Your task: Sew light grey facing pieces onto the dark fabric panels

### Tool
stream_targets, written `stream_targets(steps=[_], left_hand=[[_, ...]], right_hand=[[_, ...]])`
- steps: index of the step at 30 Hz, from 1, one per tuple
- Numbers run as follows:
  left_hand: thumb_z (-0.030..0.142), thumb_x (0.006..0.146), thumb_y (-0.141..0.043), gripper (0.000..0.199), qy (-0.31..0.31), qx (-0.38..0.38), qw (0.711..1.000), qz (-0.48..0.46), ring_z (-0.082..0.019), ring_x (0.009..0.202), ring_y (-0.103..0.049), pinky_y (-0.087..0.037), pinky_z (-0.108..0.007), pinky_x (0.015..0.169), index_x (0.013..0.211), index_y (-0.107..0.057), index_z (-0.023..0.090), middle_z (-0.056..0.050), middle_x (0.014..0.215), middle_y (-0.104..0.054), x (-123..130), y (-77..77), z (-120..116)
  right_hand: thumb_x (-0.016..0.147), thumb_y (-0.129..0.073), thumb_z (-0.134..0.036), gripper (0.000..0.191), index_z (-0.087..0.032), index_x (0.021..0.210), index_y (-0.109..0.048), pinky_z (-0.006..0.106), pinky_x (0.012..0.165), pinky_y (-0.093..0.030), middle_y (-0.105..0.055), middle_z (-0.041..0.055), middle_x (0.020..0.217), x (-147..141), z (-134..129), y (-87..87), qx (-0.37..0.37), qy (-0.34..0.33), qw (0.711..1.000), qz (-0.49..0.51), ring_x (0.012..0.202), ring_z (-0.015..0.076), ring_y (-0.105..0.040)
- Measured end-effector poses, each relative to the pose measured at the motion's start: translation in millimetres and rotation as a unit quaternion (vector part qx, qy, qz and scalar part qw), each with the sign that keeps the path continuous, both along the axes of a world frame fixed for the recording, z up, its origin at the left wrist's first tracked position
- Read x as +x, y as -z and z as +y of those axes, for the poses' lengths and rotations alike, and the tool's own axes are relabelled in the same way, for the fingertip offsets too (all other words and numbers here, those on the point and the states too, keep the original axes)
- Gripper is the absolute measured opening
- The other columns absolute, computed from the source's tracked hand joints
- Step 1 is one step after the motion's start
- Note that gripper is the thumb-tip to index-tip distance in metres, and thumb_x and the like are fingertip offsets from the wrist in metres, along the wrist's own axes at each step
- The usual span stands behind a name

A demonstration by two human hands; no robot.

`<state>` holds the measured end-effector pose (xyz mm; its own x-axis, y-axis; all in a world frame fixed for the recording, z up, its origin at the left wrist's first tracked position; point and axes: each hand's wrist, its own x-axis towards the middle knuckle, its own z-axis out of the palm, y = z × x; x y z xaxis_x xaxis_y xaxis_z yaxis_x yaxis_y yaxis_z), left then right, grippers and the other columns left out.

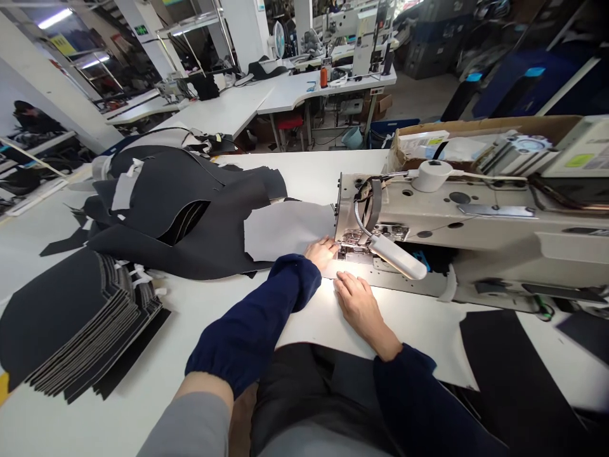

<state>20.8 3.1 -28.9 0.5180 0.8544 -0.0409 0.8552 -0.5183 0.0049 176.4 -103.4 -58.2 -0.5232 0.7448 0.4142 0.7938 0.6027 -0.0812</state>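
Left grip (322,252), loosely spread, apparently steadies the grey panel (285,226) beside the sewing machine (495,231). Right grip (358,306), lying flat, rests near the desk's (304,327) front edge.

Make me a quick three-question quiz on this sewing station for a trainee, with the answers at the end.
1. Multiple choice: which is nearest the left hand? A) the cardboard box; B) the light grey piece; C) the standing fan.
2. True or false: the stack of dark panels lies to the right of the sewing machine.
3. Fill in: the sleeve cover on the left forearm is dark ____.

Key: 1. B. 2. False; it lies to the left. 3. Blue.
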Motion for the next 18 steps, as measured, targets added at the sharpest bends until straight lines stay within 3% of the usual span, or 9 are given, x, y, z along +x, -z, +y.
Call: stream_targets(steps=[8, 12, 14, 18], left_hand=[[0.012, 0.093, -0.032, 0.040, 0.016, 0.007, 1.000, 0.017, -0.022, 0.132, -0.034, -0.044, -0.036, 0.100, 0.129, -0.048, 0.019, -0.005, 0.137, -0.047, 0, 1.4, -4], [0.016, 0.095, -0.030, 0.041, 0.020, 0.007, 1.000, 0.004, -0.021, 0.133, -0.033, -0.046, -0.036, 0.097, 0.132, -0.044, 0.022, -0.003, 0.142, -0.043, -11, -5.4, -9], [0.012, 0.093, -0.031, 0.045, -0.005, -0.008, 1.000, 0.017, -0.022, 0.132, -0.034, -0.048, -0.038, 0.093, 0.135, -0.041, 0.024, -0.003, 0.145, -0.038, -23, -12.3, -12], [0.004, 0.089, -0.031, 0.050, -0.114, -0.045, 0.992, 0.044, -0.028, 0.126, -0.040, -0.050, -0.043, 0.086, 0.135, -0.042, 0.020, -0.009, 0.145, -0.036, -47, -21.6, -21]], right_hand=[[0.095, -0.038, -0.017, 0.026, -0.012, 0.111, -0.057, 0.042, 0.096, -0.034, -0.053, 0.0130, 0.127, 2, 0, 5.4, -0.005, -0.002, 1.000, 0.014, 0.119, 0.0264, -0.045], [0.095, -0.037, -0.018, 0.027, -0.013, 0.112, -0.057, 0.042, 0.095, -0.035, -0.053, 0.0127, 0.127, 3, 1, 4.6, -0.014, -0.004, 1.000, 0.022, 0.120, 0.0259, -0.045], [0.095, -0.037, -0.018, 0.027, -0.014, 0.113, -0.057, 0.042, 0.094, -0.036, -0.053, 0.0128, 0.127, 3, 1, 3.5, -0.017, -0.009, 1.000, 0.024, 0.120, 0.0257, -0.045], [0.095, -0.036, -0.019, 0.028, -0.015, 0.112, -0.057, 0.041, 0.092, -0.040, -0.054, 0.0129, 0.125, 5, 3, 4.6, -0.008, -0.023, 0.999, 0.028, 0.118, 0.0258, -0.046]])
